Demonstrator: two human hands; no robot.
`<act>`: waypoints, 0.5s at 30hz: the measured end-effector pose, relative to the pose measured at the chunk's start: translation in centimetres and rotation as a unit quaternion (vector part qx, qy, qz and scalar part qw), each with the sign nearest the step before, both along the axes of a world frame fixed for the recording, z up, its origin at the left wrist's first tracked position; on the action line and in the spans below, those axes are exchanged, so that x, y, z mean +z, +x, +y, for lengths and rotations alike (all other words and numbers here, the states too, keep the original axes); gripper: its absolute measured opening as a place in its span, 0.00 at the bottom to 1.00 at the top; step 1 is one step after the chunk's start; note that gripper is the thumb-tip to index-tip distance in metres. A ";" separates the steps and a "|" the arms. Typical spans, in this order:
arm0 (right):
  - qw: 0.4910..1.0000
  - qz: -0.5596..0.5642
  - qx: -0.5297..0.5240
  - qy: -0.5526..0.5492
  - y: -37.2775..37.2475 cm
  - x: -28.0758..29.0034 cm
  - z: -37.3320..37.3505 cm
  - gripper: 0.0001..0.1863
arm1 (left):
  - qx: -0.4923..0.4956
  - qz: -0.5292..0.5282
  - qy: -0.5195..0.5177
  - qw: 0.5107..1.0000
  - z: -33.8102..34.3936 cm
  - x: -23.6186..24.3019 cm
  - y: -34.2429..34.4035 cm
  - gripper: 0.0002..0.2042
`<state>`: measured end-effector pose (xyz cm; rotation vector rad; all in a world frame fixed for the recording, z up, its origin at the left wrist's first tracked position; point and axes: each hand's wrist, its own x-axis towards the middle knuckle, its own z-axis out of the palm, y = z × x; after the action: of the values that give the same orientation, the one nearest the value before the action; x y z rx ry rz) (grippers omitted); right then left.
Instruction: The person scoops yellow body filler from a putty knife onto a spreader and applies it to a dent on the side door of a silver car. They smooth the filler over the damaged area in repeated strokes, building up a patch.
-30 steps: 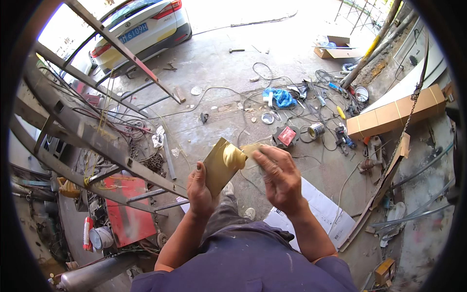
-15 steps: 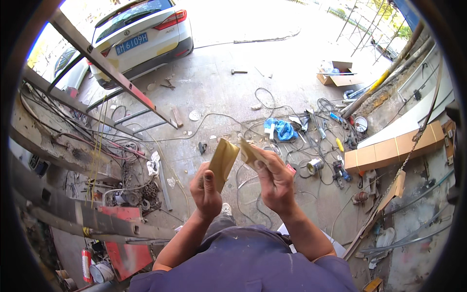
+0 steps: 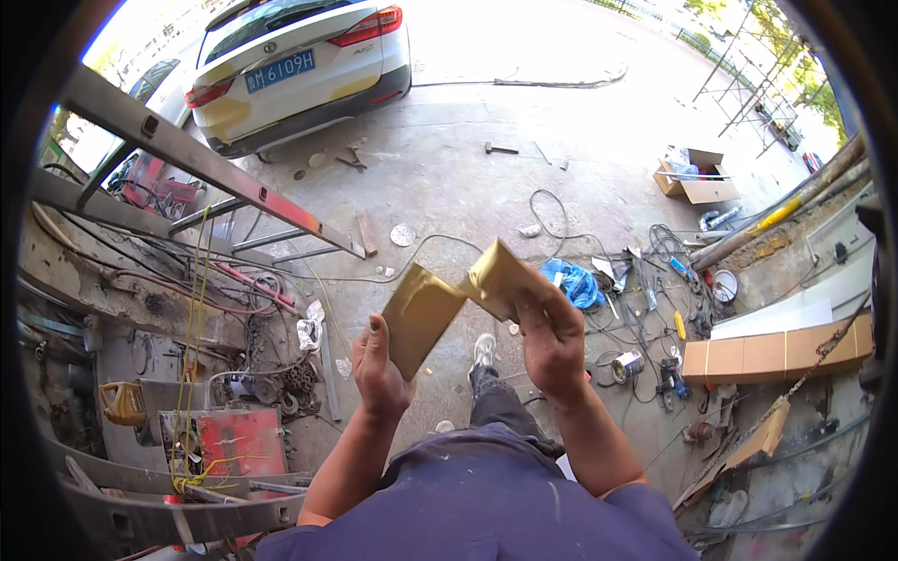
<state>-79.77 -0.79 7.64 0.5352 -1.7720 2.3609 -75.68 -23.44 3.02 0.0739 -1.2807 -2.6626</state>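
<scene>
My left hand (image 3: 382, 372) is wrapped round a flat rectangular putty spreader (image 3: 417, 327), its thumb along the left edge. Yellowish-tan putty coats the spreader's face, with a thicker ridge near the top. In my right hand (image 3: 556, 344) is a second putty spreader (image 3: 498, 273), also covered in yellowish putty and tilted toward the first. Their corners meet or nearly meet in front of my body; whether they touch I cannot tell. The fingers behind both spreaders are hidden.
A white car (image 3: 309, 75) with yellowish patches stands ahead at the left. A metal ladder (image 3: 215, 154) slants in from that side. Cables, a blue plastic bag (image 3: 575, 283) and tools litter the floor at right, near a long carton (image 3: 776, 360). A hammer (image 3: 501, 149) lies ahead.
The two spreaders have tilted apart, so their putty-coated faces show more. The view has shifted: the car appears farther right, and one leg with a white shoe now shows stepping forward.
</scene>
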 end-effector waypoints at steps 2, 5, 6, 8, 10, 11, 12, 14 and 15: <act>0.992 -0.069 0.062 -0.081 -3.5 -0.8 -1.4 0.24 | -0.020 -0.025 0.054 0.998 0.5 -0.8 -2.6 0.28; 0.992 -0.021 0.124 0.032 -9.4 -1.8 -2.5 0.25 | -0.013 -0.008 0.118 0.993 0.2 -1.7 -8.3 0.29; 0.974 0.123 0.091 0.170 -12.5 -2.0 -2.2 0.27 | -0.019 0.021 0.134 0.991 0.0 -1.8 -10.5 0.29; 0.948 0.206 0.089 0.227 -18.0 -2.0 -1.8 0.30 | 0.007 0.018 0.124 0.992 -0.7 -1.4 -15.0 0.29; 0.895 0.310 0.039 0.318 -24.1 -1.3 -0.8 0.32 | 0.033 0.016 0.093 0.995 -0.8 -0.4 -18.3 0.29; 0.903 0.297 0.007 0.310 -26.4 -0.7 -0.9 0.31 | 0.049 0.024 0.073 0.996 -0.7 0.2 -20.6 0.29; 0.906 0.297 -0.018 0.301 -28.6 -0.3 -1.3 0.33 | 0.057 0.027 0.069 0.996 -0.5 0.7 -22.8 0.29; 0.878 0.330 -0.028 0.346 -32.2 0.0 -2.2 0.32 | 0.086 0.011 -0.012 0.996 -0.4 1.4 -25.7 0.29; 0.866 0.352 -0.022 0.356 -33.1 -0.1 -3.0 0.33 | 0.102 0.001 -0.020 0.995 -0.1 1.4 -27.0 0.29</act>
<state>-112.84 -3.82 7.56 1.2227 -2.1227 1.1207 -102.72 -23.49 4.46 0.1857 -1.2519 -2.4638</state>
